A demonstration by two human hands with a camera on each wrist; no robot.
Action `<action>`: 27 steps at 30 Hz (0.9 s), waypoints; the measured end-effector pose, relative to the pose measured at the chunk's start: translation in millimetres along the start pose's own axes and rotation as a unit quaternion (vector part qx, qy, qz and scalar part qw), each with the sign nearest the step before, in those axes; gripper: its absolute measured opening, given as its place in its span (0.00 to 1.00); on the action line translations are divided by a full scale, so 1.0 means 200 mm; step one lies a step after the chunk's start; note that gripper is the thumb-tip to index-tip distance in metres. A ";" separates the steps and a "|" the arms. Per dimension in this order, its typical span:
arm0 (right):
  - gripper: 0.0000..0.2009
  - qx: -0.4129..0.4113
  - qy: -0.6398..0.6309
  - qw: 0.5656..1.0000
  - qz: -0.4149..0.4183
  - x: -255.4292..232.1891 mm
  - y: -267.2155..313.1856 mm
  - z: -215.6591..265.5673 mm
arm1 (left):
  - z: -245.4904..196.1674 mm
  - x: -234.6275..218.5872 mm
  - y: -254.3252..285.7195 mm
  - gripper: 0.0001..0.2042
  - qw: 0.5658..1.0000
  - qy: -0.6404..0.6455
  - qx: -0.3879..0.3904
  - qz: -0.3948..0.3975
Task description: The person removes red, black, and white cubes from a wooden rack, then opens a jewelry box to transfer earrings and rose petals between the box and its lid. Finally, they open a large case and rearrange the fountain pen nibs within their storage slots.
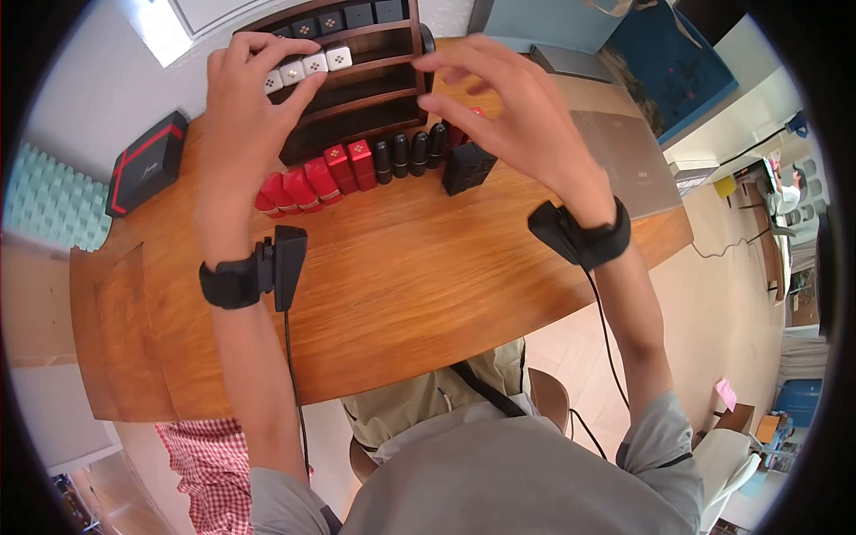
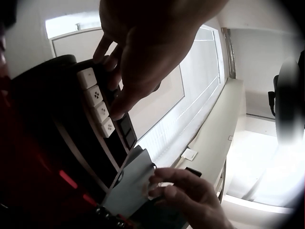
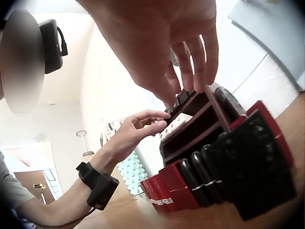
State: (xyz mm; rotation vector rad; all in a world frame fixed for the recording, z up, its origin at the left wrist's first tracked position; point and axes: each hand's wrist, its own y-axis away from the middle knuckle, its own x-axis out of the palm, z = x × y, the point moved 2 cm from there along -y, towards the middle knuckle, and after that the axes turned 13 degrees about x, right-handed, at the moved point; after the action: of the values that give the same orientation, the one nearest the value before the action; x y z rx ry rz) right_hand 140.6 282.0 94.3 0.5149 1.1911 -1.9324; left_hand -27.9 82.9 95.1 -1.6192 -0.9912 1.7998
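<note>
A dark wooden tiered rack [image 1: 379, 86] stands at the far side of the table. On one of its upper tiers is a row of small white boxes [image 1: 339, 59] with flower-like marks. My left hand [image 1: 242, 98] reaches over the row, its thumb and index finger pinching one white box [image 2: 101, 110]. Black boxes [image 1: 359, 15] fill the tier above. Beyond the rack's right end, my right hand [image 1: 526, 111] hovers with fingers spread and nothing between them. Below it sits a black box [image 1: 468, 169].
Red boxes [image 1: 323, 178] and black lipstick-like tubes [image 1: 399, 153] line the rack's front. A black box with red ribbon [image 1: 147, 165] and a mint textured block [image 1: 58, 196] lie left. Bare wooden table [image 1: 401, 267] spreads before me. A blue-grey bag [image 1: 553, 31] is behind.
</note>
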 end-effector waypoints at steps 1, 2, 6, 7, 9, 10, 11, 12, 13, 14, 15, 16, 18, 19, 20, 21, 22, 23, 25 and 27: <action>0.14 -0.033 0.002 0.999 -0.019 0.04 -0.05 0.02 | 0.00 0.01 0.01 0.12 1.000 -0.001 -0.010 0.001; 0.14 -0.065 0.004 0.997 -0.037 0.07 -0.09 0.05 | -0.01 0.03 0.01 0.12 1.000 -0.002 -0.011 0.000; 0.14 -0.073 0.032 0.994 -0.078 0.23 -0.20 0.08 | -0.03 0.08 0.01 0.15 0.998 -0.063 -0.015 0.001; 0.13 -0.080 0.057 0.991 -0.093 0.25 -0.21 0.08 | -0.03 0.08 0.01 0.15 0.997 -0.070 -0.022 0.006; 0.13 -0.088 0.083 0.987 -0.107 0.29 -0.23 0.09 | -0.03 0.09 0.02 0.15 0.997 -0.069 -0.026 0.002; 0.13 -0.076 0.093 0.988 -0.101 0.30 -0.24 0.09 | -0.02 0.09 0.02 0.15 0.997 -0.067 -0.029 -0.002; 0.12 -0.064 0.103 0.988 -0.095 0.31 -0.25 0.09 | -0.02 0.10 0.02 0.15 0.997 -0.068 -0.030 -0.002; 0.12 -0.065 0.103 0.988 -0.094 0.31 -0.25 0.09 | -0.01 0.10 0.02 0.14 0.997 -0.064 -0.031 -0.010; 0.12 -0.070 0.104 0.987 -0.105 0.32 -0.26 0.09 | -0.01 0.10 0.02 0.14 0.998 -0.060 -0.031 -0.017; 0.11 -0.075 0.105 0.985 -0.115 0.31 -0.26 0.09 | -0.01 0.10 0.03 0.14 0.998 -0.059 -0.031 -0.017; 0.11 -0.075 0.105 0.985 -0.116 0.31 -0.25 0.08 | -0.02 0.10 0.03 0.13 0.998 -0.059 -0.024 -0.016; 0.12 -0.082 0.097 0.984 -0.128 0.28 -0.25 0.08 | -0.02 0.10 0.02 0.13 0.998 -0.060 -0.018 -0.015; 0.12 -0.090 0.086 0.983 -0.138 0.23 -0.22 0.08 | -0.02 0.09 0.01 0.13 0.998 -0.049 0.013 -0.032; 0.13 -0.068 0.088 0.988 -0.110 0.17 -0.20 0.10 | -0.02 0.08 0.00 0.13 0.997 -0.038 0.045 -0.049; 0.14 -0.046 0.090 0.992 -0.081 0.12 -0.17 0.11 | -0.04 0.06 -0.02 0.13 0.997 -0.039 0.045 -0.048; 0.14 -0.045 0.090 0.992 -0.081 0.08 -0.13 0.12 | -0.05 0.04 -0.03 0.13 0.997 0.003 0.045 -0.059; 0.15 -0.051 0.074 0.990 -0.107 0.05 -0.09 0.12 | -0.08 0.00 -0.06 0.13 0.996 0.045 0.045 -0.069; 0.16 -0.055 0.058 0.988 -0.134 0.01 -0.05 0.12 | -0.13 -0.05 -0.10 0.13 0.996 0.046 0.045 -0.069; 0.15 -0.050 0.054 0.989 -0.129 -0.08 0.02 0.11 | -0.22 -0.14 -0.15 0.13 0.993 0.115 -0.009 -0.006; 0.13 -0.032 0.004 0.994 -0.105 -0.13 0.08 0.09 | -0.26 -0.17 -0.14 0.14 0.982 0.181 -0.047 0.033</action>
State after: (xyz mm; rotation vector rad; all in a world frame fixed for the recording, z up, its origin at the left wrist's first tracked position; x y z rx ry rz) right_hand 170.6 273.6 112.2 0.3760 1.3545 -2.0606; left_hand 25.4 82.3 137.8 -1.9708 -0.8717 1.4412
